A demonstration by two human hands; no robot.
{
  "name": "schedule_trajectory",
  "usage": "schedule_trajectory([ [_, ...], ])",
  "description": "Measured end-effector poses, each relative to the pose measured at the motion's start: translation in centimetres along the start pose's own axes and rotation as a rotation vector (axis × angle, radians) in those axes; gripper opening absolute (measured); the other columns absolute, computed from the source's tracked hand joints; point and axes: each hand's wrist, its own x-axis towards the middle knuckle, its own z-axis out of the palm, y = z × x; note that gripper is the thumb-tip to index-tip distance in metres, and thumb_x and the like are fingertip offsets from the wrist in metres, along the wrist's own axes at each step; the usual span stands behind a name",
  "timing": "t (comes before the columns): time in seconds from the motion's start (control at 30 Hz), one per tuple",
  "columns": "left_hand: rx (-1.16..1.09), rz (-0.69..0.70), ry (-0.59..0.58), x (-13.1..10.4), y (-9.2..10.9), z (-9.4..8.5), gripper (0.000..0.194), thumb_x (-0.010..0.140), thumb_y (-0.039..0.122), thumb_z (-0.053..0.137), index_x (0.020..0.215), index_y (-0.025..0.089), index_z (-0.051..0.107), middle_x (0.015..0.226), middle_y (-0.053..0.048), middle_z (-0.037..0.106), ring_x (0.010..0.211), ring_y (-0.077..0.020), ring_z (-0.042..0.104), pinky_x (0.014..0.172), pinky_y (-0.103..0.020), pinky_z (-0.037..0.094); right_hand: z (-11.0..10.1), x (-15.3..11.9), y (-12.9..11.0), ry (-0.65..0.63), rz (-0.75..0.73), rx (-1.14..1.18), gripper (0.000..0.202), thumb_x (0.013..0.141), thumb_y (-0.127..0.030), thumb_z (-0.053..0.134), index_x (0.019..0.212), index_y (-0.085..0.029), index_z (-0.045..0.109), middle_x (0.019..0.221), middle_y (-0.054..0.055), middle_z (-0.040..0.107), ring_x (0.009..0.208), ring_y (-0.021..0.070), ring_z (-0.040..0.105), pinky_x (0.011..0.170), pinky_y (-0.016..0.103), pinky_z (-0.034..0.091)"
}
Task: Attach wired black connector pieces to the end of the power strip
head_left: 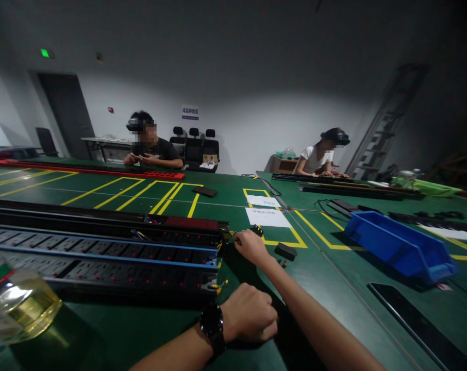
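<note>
On the table, socket strips lie left of the bin, behind the bottle.

A workshop or assembly room is shown: long black socket strips are laid at the near left edge of the green desk, which is marked with yellow tape. A blue parts bin is set toward its right, and Chinese signage is mounted on the wall.
</note>
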Motion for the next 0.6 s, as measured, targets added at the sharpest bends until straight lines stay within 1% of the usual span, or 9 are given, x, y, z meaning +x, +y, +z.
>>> schedule_trajectory([
  [0.1,0.004,0.004,0.0,0.0,0.0,0.1,0.02,0.09,0.036,0.063,0.081,0.02,0.074,0.079,-0.004,0.072,0.063,-0.0177,0.067,0.047,-0.026,0.034,-0.4,-0.6,-0.1,0.016,0.026,0.114,0.017,0.091,-0.023,0.06,0.089,-0.021,0.077,0.091,0.007,0.076,0.093,0.0214,0.068,0.072,0.025,0.043],
  [0.17,0.007,-0.001,-0.002,0.0,0.0,0.2,0.021,0.09,0.036,0.063,0.081,0.02,0.074,0.078,-0.004,0.072,0.063,-0.0182,0.067,0.047,-0.026,0.035,-0.8,-1.3,0.5,0.032,0.042,0.169,0.018,0.091,-0.026,0.06,0.089,-0.021,0.078,0.088,0.006,0.076,0.09,0.0209,0.069,0.069,0.024,0.041],
  [0.27,0.001,-0.014,-0.011,0.0,0.0,0.0,0.025,0.092,0.035,0.06,0.077,0.019,0.073,0.076,-0.005,0.071,0.062,-0.0184,0.067,0.048,-0.027,0.038,-1.5,-2.5,2.7,0.039,0.129,0.166,0.018,0.087,-0.025,0.061,0.085,-0.022,0.078,0.085,0.007,0.077,0.084,0.0208,0.069,0.065,0.025,0.039],
  [0.33,-0.01,-0.016,-0.016,0.0,0.1,-0.2,0.029,0.094,0.035,0.057,0.076,0.018,0.073,0.076,-0.005,0.071,0.061,-0.0182,0.066,0.049,-0.027,0.04,-2.0,-3.2,4.8,0.033,0.2,0.125,0.018,0.085,-0.021,0.061,0.082,-0.021,0.078,0.082,0.007,0.076,0.08,0.0207,0.069,0.062,0.025,0.037],
  [0.47,-0.014,-0.027,-0.034,0.1,0.1,-0.4,0.032,0.094,0.035,0.056,0.074,0.017,0.072,0.076,-0.006,0.071,0.062,-0.0182,0.067,0.052,-0.027,0.043,-2.8,-4.5,9.1,0.002,0.283,0.034,0.02,0.083,-0.017,0.06,0.079,-0.02,0.079,0.078,0.01,0.075,0.075,0.0215,0.069,0.06,0.026,0.035],
  [0.53,-0.009,-0.034,-0.045,0.1,0.1,-0.4,0.031,0.094,0.034,0.056,0.073,0.017,0.072,0.076,-0.006,0.072,0.063,-0.0181,0.067,0.053,-0.027,0.043,-3.3,-4.8,10.2,-0.011,0.318,-0.02,0.021,0.084,-0.016,0.059,0.076,-0.019,0.079,0.075,0.012,0.074,0.072,0.0224,0.068,0.058,0.027,0.034],
  [0.6,-0.013,-0.036,-0.045,0.1,0.1,-0.4,0.031,0.094,0.034,0.056,0.074,0.017,0.072,0.077,-0.006,0.072,0.063,-0.0181,0.067,0.053,-0.027,0.044,-3.9,-4.8,9.9,0.019,0.325,-0.046,0.024,0.086,-0.017,0.058,0.075,-0.019,0.079,0.075,0.013,0.074,0.072,0.0226,0.068,0.058,0.027,0.035],
])
